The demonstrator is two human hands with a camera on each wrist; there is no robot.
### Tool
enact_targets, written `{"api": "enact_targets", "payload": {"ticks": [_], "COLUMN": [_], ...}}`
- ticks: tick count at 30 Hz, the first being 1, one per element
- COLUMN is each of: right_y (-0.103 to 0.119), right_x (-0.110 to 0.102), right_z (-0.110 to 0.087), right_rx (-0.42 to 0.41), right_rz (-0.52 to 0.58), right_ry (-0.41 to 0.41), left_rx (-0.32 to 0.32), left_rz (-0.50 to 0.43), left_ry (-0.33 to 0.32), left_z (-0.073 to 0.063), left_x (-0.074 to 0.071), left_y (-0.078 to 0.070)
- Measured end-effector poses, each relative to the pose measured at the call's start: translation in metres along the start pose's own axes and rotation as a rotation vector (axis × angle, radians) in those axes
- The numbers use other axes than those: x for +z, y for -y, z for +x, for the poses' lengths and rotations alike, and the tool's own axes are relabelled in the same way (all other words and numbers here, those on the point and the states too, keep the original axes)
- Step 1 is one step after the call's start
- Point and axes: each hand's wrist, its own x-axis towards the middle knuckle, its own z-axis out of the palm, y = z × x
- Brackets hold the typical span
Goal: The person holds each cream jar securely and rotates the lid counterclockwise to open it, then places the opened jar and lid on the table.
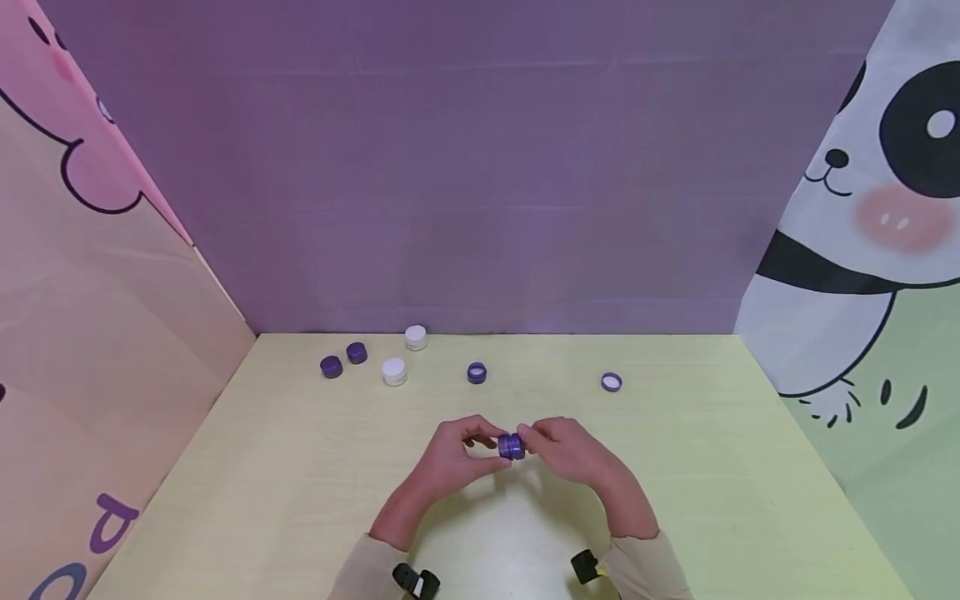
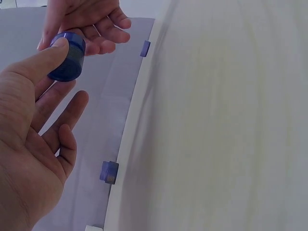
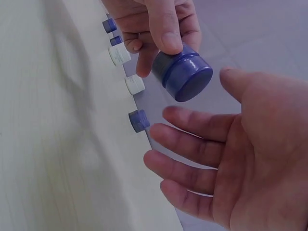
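Observation:
Above the table, my left hand [image 1: 452, 457] pinches a small purple jar [image 1: 512, 447] between thumb and fingers. In the right wrist view, this jar [image 3: 188, 74] is tilted, its smooth round end toward my right hand, and a groove shows where lid and body meet. My right hand [image 3: 236, 144] is beside that end, thumb and fingers spread and apart from the jar. From the left wrist, the left thumb lies over the side of the jar [image 2: 70, 65], with the right hand's fingers just beyond it.
Farther back stand two purple jars [image 1: 331, 367] and two white jars [image 1: 394, 372] on the left. An uncovered purple jar [image 1: 476, 373] is near the middle, and a purple lid [image 1: 611, 382] with a white inside lies to the right. A purple cloth wall [image 1: 480, 183] rises behind the table.

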Motion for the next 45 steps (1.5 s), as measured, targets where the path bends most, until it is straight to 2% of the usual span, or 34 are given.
{"api": "enact_targets", "payload": {"ticks": [4, 8, 15, 18, 25, 33, 38, 45], "right_y": [-0.001, -0.002, -0.002, -0.001, 0.000, -0.001, -0.001, -0.005], "right_x": [0.000, -0.001, -0.002, -0.002, -0.003, -0.007, -0.008, -0.007], "right_z": [0.000, -0.001, -0.001, -0.001, -0.002, -0.004, -0.004, -0.003], "right_rx": [0.015, -0.034, -0.140, -0.165, -0.171, -0.155, -0.177, -0.137], "right_rz": [0.004, 0.010, 0.052, 0.076, 0.099, 0.061, 0.065, 0.111], "right_ry": [0.024, 0.037, 0.034, 0.037, 0.008, -0.047, -0.058, -0.079], "left_rx": [-0.008, -0.012, -0.010, 0.001, 0.026, 0.042, 0.054, 0.046], "left_rz": [-0.004, -0.017, 0.006, 0.021, 0.076, 0.131, 0.128, 0.096], "left_ry": [0.004, 0.010, 0.012, 0.028, 0.055, 0.059, 0.061, 0.062], "left_z": [0.000, 0.000, 0.006, 0.006, 0.008, 0.006, 0.006, 0.008], "left_x": [0.001, 0.001, 0.007, 0.006, 0.003, 0.000, -0.002, -0.003], "left_y": [0.000, 0.002, 0.034, 0.039, 0.041, 0.039, 0.040, 0.043]}}
